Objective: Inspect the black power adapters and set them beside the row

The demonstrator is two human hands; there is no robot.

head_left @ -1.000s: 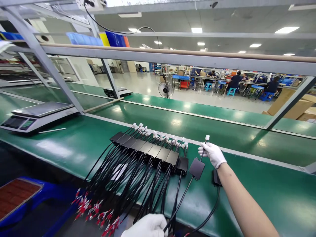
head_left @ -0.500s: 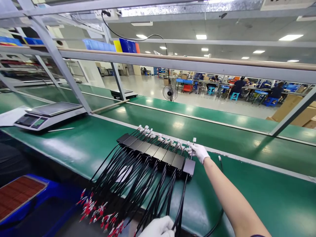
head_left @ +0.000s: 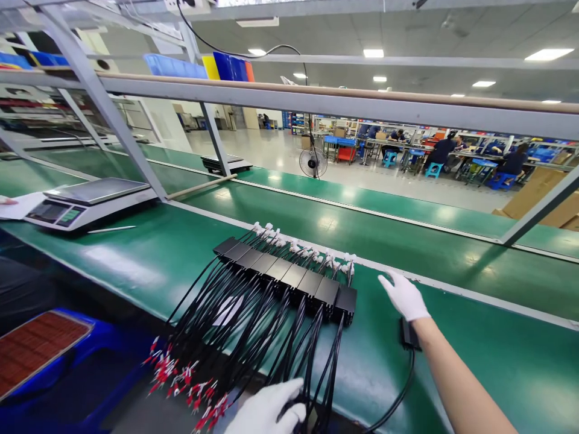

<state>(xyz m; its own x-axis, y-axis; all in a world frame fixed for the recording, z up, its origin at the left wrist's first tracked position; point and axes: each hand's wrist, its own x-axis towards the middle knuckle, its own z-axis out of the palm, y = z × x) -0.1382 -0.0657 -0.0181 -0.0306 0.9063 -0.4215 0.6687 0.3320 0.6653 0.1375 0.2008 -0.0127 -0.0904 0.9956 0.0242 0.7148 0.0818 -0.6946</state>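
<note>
Black rectangular modules (head_left: 289, 274) lie side by side in a slanted row on the green bench. Short leads with white connectors (head_left: 312, 256) come out of their far ends. Long black cables (head_left: 253, 331) hang over the near edge, ending in red and white tips (head_left: 181, 377). My left hand (head_left: 266, 410), in a white glove, is beside the cables at the bench edge, thumb and fingers apart. To the right of the row hovers my gloved right hand (head_left: 406, 296), open and holding nothing. Partly hidden under its wrist is a separate black module (head_left: 409, 335) with its own cable.
A weighing scale (head_left: 93, 202) and a white pen (head_left: 111, 229) are at the left. A metal frame with a crossbar (head_left: 316, 102) spans the bench. A blue stool (head_left: 54, 355) stands at lower left. Another person's hand (head_left: 6, 200) touches paper at the far left.
My right hand has let go of the leads on the end module and moved right. My left hand's fingers have opened off the cables. Another person's hand has appeared at the left edge.
</note>
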